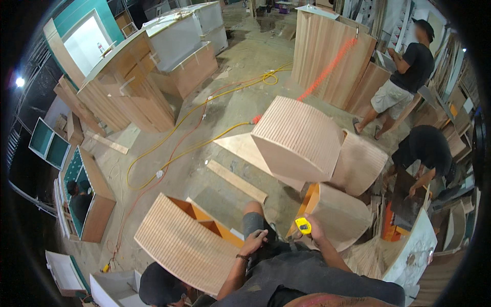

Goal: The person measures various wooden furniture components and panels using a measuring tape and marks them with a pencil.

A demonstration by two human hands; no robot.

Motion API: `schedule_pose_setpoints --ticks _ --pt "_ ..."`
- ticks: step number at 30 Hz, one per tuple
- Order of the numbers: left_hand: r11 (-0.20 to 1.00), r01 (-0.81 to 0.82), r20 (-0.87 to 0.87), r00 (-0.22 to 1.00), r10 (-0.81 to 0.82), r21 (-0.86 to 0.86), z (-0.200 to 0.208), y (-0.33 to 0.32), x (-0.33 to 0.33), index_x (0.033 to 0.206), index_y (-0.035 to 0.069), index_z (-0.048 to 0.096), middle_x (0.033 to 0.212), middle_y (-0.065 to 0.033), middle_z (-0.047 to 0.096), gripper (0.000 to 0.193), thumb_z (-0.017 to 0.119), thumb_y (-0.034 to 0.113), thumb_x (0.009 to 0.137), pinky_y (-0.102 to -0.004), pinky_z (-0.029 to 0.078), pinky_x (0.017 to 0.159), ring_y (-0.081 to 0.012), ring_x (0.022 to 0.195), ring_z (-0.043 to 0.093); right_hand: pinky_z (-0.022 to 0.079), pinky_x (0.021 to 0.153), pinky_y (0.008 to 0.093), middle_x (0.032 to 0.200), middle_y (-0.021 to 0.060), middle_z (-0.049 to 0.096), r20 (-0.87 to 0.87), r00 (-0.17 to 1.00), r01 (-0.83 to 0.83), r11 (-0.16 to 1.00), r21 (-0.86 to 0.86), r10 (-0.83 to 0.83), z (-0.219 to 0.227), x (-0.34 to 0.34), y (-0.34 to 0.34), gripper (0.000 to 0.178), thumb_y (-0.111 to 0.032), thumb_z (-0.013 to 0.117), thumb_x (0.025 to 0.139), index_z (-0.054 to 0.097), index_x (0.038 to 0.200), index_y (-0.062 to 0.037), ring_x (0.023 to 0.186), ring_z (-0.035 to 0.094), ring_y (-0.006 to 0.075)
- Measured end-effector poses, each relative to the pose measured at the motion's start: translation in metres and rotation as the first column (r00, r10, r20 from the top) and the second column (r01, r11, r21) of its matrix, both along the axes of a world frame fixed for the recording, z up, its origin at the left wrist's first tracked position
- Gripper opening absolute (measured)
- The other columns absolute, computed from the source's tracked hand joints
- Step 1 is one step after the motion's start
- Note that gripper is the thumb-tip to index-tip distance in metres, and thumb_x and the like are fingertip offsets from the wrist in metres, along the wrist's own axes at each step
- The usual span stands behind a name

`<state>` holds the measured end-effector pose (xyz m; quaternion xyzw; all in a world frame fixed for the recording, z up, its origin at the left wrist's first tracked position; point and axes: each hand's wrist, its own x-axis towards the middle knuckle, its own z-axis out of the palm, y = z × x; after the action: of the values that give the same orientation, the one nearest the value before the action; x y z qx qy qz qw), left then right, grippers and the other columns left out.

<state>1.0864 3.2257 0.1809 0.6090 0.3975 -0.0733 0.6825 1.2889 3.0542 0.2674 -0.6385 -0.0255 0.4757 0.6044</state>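
Observation:
In my right hand (315,231) is a yellow and black tape measure (303,225), held in front of my body. My left hand (254,241) rests by my raised left knee with its fingers curled in; whatever may be inside them is hidden. Left of that hand lies a curved wooden cabinet (184,240) with a slatted face and an orange-brown inside. Beyond my right hand is another curved cabinet (340,210), smooth on its outer side.
A large slatted curved piece (302,135) stands ahead. A flat board (238,181) and a yellow hose (204,100) cross the floor. One person (409,66) stands far right, another (424,153) bends over nearer, and a dark head (161,284) is at lower left.

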Motion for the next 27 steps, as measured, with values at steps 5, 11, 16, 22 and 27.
schedule_pose_setpoints --ticks 5,11,16,22,27 --pt "0.992 -0.097 0.101 0.989 0.106 -0.086 0.010 0.137 0.062 0.110 0.002 0.068 0.078 -0.0006 0.061 0.041 0.052 0.040 0.101 -0.0224 0.042 0.066 -0.0097 0.070 0.055 0.054 0.056 0.0306 0.083 0.0098 0.065 0.037 0.992 -0.120 0.992 0.040 0.119 -0.040 0.048 0.119 0.039 -0.037 0.056 0.099 0.065 0.107 0.0008 0.069 0.065 0.0170" --pt "0.904 -0.155 0.137 0.964 0.226 -0.399 0.012 0.331 0.126 0.108 0.008 0.068 0.072 0.0042 0.054 0.044 0.048 0.047 0.102 -0.0203 0.029 0.047 -0.0038 0.054 0.039 0.052 0.062 0.0292 0.088 0.0110 0.067 0.076 0.943 -0.328 0.942 0.069 0.323 -0.037 0.105 0.370 0.041 -0.034 0.055 0.098 0.065 0.112 0.0028 0.070 0.064 0.0168" --pt "0.973 -0.076 0.113 0.988 0.102 -0.217 0.068 0.511 0.192 0.100 0.009 0.061 0.072 0.0058 0.050 0.047 0.051 0.055 0.099 -0.0186 0.027 0.047 -0.0027 0.054 0.037 0.049 0.086 0.0305 0.102 0.0114 0.068 0.486 0.714 -0.553 0.832 -0.050 0.504 -0.008 0.142 0.565 0.043 -0.037 0.059 0.096 0.065 0.114 0.0011 0.097 0.063 0.0171" --pt "0.939 0.028 0.196 0.980 0.042 -0.344 0.095 0.690 0.268 0.117 0.010 0.060 0.073 0.0085 0.045 0.046 0.054 0.052 0.098 -0.0194 0.023 0.047 -0.0022 0.055 0.033 0.050 0.084 0.0337 0.099 0.0137 0.068 0.444 0.719 -0.574 0.817 -0.052 0.534 0.021 0.218 0.732 0.057 -0.049 0.066 0.086 0.064 0.118 -0.0020 0.093 0.065 0.0217" --pt "0.945 -0.026 0.194 0.976 0.093 -0.326 0.068 0.845 0.371 0.104 0.011 0.061 0.072 0.0088 0.042 0.033 0.064 0.043 0.094 -0.0215 0.025 0.052 -0.0031 0.059 0.034 0.051 0.080 0.0360 0.097 0.0156 0.068 0.487 0.706 -0.594 0.804 0.011 0.515 0.016 0.311 0.879 0.061 -0.050 0.066 0.087 0.058 0.128 -0.0054 0.089 0.067 0.0260"
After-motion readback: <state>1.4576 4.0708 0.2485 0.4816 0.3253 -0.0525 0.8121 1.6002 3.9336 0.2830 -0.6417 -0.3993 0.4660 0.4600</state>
